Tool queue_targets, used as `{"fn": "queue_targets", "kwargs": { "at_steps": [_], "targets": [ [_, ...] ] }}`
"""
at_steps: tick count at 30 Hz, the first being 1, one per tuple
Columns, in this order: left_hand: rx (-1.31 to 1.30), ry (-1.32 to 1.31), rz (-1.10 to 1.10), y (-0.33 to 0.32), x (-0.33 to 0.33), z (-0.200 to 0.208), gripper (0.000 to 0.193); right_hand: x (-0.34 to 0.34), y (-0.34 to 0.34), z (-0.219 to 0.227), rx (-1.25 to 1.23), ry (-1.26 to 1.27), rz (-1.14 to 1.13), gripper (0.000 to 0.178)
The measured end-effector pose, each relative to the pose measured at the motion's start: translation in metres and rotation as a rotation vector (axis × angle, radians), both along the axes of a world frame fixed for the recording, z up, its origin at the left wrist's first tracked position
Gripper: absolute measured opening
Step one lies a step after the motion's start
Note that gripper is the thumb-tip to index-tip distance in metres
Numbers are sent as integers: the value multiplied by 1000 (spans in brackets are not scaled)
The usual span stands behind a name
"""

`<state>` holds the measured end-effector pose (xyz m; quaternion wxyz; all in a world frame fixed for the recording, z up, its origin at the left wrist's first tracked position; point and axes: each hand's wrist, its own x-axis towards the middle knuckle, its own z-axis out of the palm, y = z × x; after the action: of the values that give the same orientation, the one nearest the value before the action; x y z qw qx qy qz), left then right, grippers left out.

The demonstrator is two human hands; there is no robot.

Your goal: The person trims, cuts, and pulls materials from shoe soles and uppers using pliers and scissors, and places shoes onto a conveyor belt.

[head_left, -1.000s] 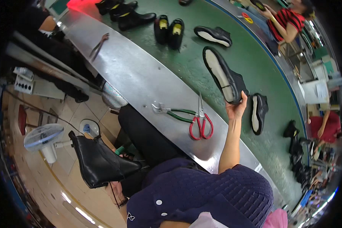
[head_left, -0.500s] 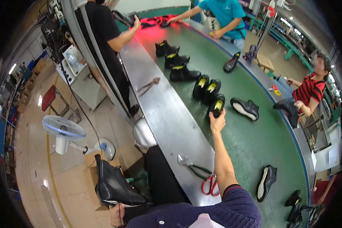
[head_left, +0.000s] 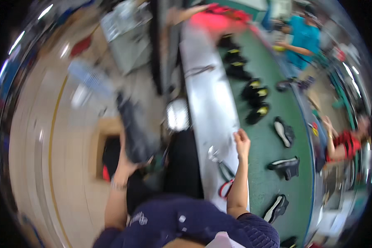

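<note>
A black ankle boot (head_left: 137,131), smeared by motion, is held over the floor at my left. My left hand (head_left: 127,164) grips it at its lower end. My right hand (head_left: 242,144) hovers by the metal ledge beside the green conveyor belt (head_left: 258,161), fingers curled, with nothing visible in them. Beyond it, a black boot with a yellow lining (head_left: 258,113) stands at the near end of a row of several such boots. Pincers with dark handles (head_left: 221,164) lie on the metal ledge (head_left: 213,99), beside red-handled scissors (head_left: 226,189), which my right forearm partly covers.
Black shoes with white soles (head_left: 284,131) lie along the belt's right side. An open cardboard box (head_left: 96,151) and a fan (head_left: 90,76) stand at left. Co-workers in teal (head_left: 301,39) and striped red (head_left: 342,145) are across the belt. A dark-clothed person stands at far left.
My right hand has let go of the yellow-lined boot and drawn back toward the ledge. My left hand has raised the other boot. The view has turned, with the box opening now showing.
</note>
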<state>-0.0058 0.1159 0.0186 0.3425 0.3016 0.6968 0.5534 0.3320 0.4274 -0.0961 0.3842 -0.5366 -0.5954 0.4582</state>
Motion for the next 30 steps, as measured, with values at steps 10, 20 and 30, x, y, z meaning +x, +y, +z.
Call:
{"fn": "queue_targets", "kwargs": {
  "at_steps": [10,20,30],
  "targets": [
    [475,115,-138,-3,-16,39,122,-49,-99,8,121,-362,215,44],
    [360,9,66,-67,-4,38,116,-36,-134,10,397,-975,321,45],
    [-31,-667,327,-141,6,-25,64,-43,-112,11,310,-843,336,48]
  ]
}}
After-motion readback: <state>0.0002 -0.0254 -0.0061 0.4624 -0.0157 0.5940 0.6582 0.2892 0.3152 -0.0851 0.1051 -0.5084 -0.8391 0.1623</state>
